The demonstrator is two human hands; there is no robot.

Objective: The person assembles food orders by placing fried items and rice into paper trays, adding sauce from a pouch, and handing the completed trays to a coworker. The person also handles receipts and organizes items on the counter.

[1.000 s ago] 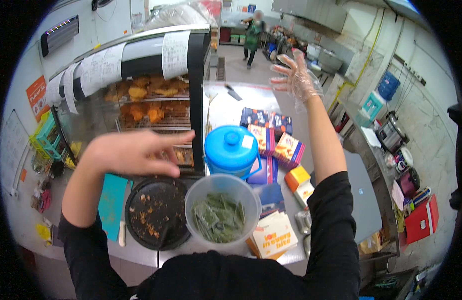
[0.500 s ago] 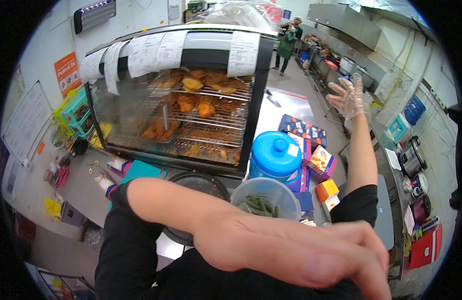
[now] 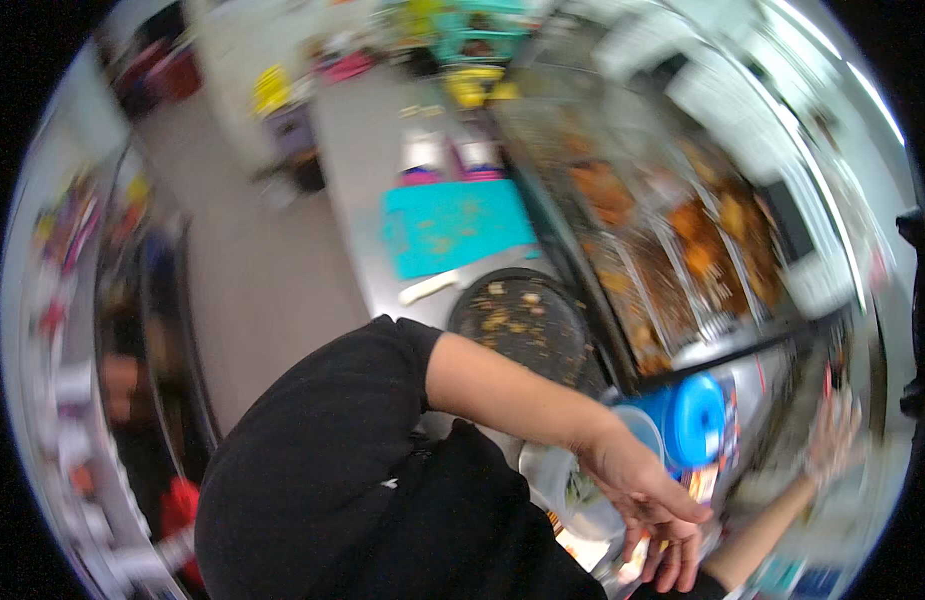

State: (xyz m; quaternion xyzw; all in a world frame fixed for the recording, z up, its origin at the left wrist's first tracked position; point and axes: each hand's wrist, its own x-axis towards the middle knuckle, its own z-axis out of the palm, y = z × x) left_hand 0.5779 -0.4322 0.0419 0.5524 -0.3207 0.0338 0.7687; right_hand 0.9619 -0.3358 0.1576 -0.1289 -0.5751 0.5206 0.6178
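My bare left hand [image 3: 654,492] reaches across my front, thumb and fingers apart, with nothing seen in it. It hangs over a clear plastic tub [image 3: 642,430] with some green pieces inside and hides part of the tub. My right hand [image 3: 832,440], in a clear plastic glove, is stretched out at the far right, fingers spread and smeared a little by motion. Between the two hands, a blue lidded container [image 3: 694,420] stands beside the tub. Nearer the left forearm lies a round black tray [image 3: 522,325] scattered with crumbs.
A glass food warmer [image 3: 622,330] with fried pieces on its racks stands behind the tray. A white-handled knife [image 3: 437,287] lies by a crumb-strewn teal cutting board [image 3: 452,225]. Small cartons [image 3: 422,160] sit beyond the board. Floor [image 3: 262,260] runs along the counter's left side.
The view has swung left and tilted, bringing the cutting board, knife and floor into sight. My left hand now points downward with its fingers loosely spread. The gloved right hand remains outstretched.
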